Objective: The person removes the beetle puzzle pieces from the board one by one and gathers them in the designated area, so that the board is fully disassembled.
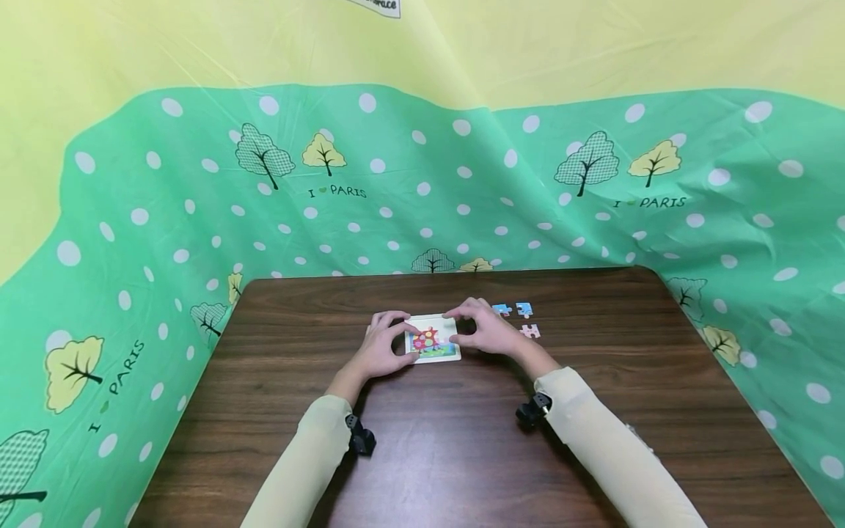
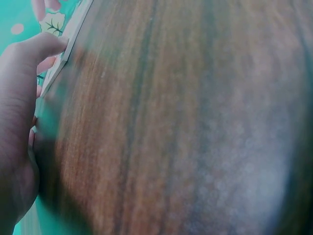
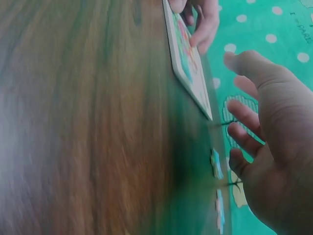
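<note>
A small jigsaw puzzle in a white tray (image 1: 439, 359) lies on the table, showing a red spotted figure above green and blue. My left hand (image 1: 381, 350) holds the tray's left side, its thumb on the near edge and fingers reaching the far edge. One left finger touches the picture. By the tray's right side, my right hand (image 1: 487, 330) has thumb and fingers spread apart. In the right wrist view, the right hand (image 3: 279, 117) shows a gap from the tray (image 3: 188, 81), with nothing visible between its fingers. The upper right of the picture looks pale.
Loose jigsaw pieces lie right of the tray: two blue pieces (image 1: 524, 309) farther back and a pink piece (image 1: 530, 331) nearer. The brown wooden table (image 1: 449, 440) ends at a green dotted cloth (image 1: 396, 191) hanging behind and at the sides.
</note>
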The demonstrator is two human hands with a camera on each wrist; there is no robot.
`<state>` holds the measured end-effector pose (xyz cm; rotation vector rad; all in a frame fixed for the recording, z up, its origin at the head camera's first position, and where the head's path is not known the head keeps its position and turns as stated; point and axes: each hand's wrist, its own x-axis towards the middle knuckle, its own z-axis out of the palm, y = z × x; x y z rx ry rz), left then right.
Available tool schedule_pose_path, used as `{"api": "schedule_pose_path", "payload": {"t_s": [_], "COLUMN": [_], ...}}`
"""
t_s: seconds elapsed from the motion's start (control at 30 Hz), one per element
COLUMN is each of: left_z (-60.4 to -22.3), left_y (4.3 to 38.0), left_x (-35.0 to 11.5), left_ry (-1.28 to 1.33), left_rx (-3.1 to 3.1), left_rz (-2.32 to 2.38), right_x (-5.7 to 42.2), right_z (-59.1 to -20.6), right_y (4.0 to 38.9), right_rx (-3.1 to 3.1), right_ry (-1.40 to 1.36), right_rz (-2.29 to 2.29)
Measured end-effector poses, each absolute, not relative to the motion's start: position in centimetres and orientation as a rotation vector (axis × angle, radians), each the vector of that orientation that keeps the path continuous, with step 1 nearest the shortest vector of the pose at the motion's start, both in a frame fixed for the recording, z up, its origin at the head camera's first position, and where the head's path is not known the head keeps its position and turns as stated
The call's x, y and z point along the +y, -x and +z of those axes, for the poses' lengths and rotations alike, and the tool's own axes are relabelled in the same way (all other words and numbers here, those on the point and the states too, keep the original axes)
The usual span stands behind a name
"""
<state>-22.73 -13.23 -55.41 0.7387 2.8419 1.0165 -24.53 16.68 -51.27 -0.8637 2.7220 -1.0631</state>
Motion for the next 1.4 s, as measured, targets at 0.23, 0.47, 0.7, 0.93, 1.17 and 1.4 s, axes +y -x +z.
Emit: {"api": "schedule_pose_path", "payload": {"t_s": [0.23,0.47,0.7,0.93,1.17,1.4], "left_z": [-55.6,-55.7,-55.8,-55.8,-55.9,-55.9], "left_y": [22.8,22.9,22.9,23.0,23.1,23.1], "left_x": [-13.2,-13.3,-13.3,-13.3,-13.3,-13.2], "left_ry": [-0.745,-0.746,-0.745,-0.757,-0.75,-0.744], "left_rx": [2.849,2.857,2.85,2.86,2.865,2.861], "left_rz": [1.021,1.003,1.004,0.997,0.998,0.988], "right_x": [15.9,15.0,13.9,12.7,12.3,12.4], "right_z": [-54.5,-58.3,-57.1,-53.5,-53.1,-53.3], "right_y": [25.6,27.1,25.7,23.7,23.4,23.5], "right_rx": [2.751,2.779,2.769,2.76,2.793,2.791], "right_ry": [0.956,0.912,0.834,0.753,0.708,0.689], "right_rz": [-1.087,-1.06,-1.109,-1.035,-0.941,-0.93]}}
